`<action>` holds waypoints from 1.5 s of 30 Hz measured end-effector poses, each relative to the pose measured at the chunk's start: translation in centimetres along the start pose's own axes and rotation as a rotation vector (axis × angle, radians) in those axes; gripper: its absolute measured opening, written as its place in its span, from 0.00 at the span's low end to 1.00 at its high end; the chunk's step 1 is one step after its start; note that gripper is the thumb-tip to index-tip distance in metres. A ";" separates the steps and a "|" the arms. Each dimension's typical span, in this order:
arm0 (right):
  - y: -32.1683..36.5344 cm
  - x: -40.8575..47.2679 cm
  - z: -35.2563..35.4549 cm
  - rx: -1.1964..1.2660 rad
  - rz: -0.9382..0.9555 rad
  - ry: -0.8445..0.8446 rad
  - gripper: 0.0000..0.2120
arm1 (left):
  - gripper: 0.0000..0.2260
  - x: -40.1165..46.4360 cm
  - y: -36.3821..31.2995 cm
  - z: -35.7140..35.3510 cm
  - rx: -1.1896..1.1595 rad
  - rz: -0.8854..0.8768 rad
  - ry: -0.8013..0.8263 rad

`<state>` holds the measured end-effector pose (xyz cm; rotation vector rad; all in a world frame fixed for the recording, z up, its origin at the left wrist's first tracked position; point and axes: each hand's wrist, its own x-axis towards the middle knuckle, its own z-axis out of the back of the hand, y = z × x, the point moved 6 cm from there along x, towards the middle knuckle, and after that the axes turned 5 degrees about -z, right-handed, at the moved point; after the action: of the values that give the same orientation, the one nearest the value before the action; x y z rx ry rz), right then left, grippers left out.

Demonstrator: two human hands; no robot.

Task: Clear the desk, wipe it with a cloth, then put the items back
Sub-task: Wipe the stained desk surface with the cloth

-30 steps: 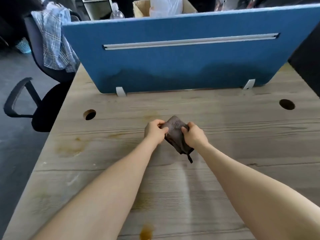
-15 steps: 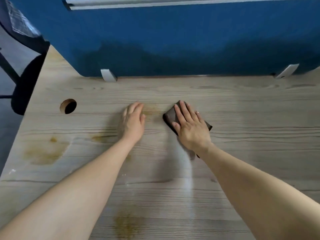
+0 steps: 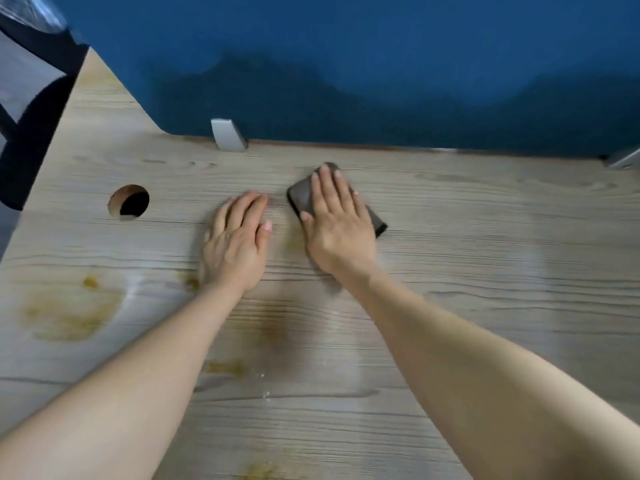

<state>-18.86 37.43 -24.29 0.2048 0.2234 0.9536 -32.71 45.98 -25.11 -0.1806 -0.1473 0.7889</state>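
Right hand [image 3: 337,226], fingers flat, presses folded dark cloth [image 3: 303,199] on grained wooden desk [image 3: 485,271] near blue partition [image 3: 381,81]; left hand [image 3: 235,244] rests flat beside, holding nothing.

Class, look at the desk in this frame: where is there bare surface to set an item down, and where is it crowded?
Bare wood lies right of the right hand and the cloth it presses, below the blue divider. There is more between the cable hole and the left hand. The middle is crowded by hands and forearms; stains mark the left.

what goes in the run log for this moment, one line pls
stage: wiping | right hand: flat, presses cloth on desk | left hand: flat on desk | stains: remain, front left
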 end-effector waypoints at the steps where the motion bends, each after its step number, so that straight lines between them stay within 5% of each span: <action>1: 1.3 -0.1 -0.3 -0.003 0.068 0.043 0.28 | 0.20 -0.1 0.0 0.0 -0.004 0.003 0.003; 4: -2.0 0.1 0.8 -0.058 0.070 0.059 0.28 | 0.20 -0.2 -0.1 0.0 -0.020 0.003 0.027; 10: -8.9 0.1 2.4 -0.075 -0.433 -0.113 0.28 | 0.20 0.0 0.0 0.0 -0.015 -0.004 0.010; 18: 3.1 3.2 -0.4 -0.021 0.099 0.032 0.28 | 0.23 0.1 0.2 -0.1 -0.011 -0.014 -0.020; 25: -7.3 1.8 3.0 -0.062 -0.314 -0.176 0.25 | 0.25 0.1 0.2 -0.1 -0.020 -0.011 0.000; 31: 3.5 4.7 -0.4 -0.037 0.041 -0.074 0.26 | 0.22 0.0 0.2 -0.3 -0.017 -0.002 -0.009; 35: 3.3 4.2 -0.2 -0.039 0.157 0.001 0.26 | 0.21 0.2 0.4 -0.5 -0.074 -0.014 0.009; 38: -1.8 1.8 1.1 -0.067 0.052 -0.039 0.26 | 0.26 -0.1 0.6 0.6 -0.186 -0.063 0.018; 41: -6.5 -0.2 2.0 -0.080 -0.193 -0.060 0.27 | 0.22 -2.1 3.0 2.2 -0.138 -0.003 -0.002; 45: -2.7 -0.5 1.1 -0.053 -0.234 -0.096 0.27 | 0.22 -5.1 6.0 2.0 -0.045 0.096 0.025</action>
<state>-16.69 35.41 -23.88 0.1716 0.1302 0.7151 -40.81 46.64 -24.82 -0.2411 -0.1332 0.8791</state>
